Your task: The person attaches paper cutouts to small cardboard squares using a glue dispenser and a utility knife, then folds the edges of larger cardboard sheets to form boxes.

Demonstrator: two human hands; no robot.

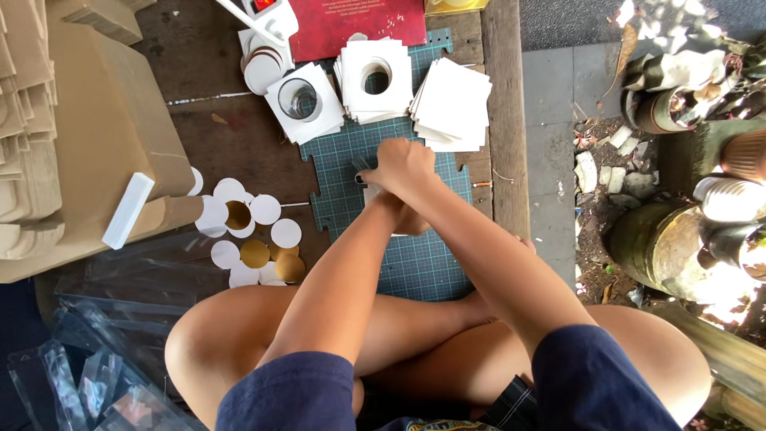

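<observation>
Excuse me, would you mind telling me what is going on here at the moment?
A person sits cross-legged at a green cutting mat on a wooden surface. The right hand is stacked over the left hand, pressing down on a small metal tool on the mat. Beyond it lie stacks of white card squares, some with a round hole. Loose white and gold paper circles lie to the left.

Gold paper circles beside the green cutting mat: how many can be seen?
3: one gold paper circle among the white ones, one lower, one nearest the green cutting mat. More may hide beneath white circles.
</observation>
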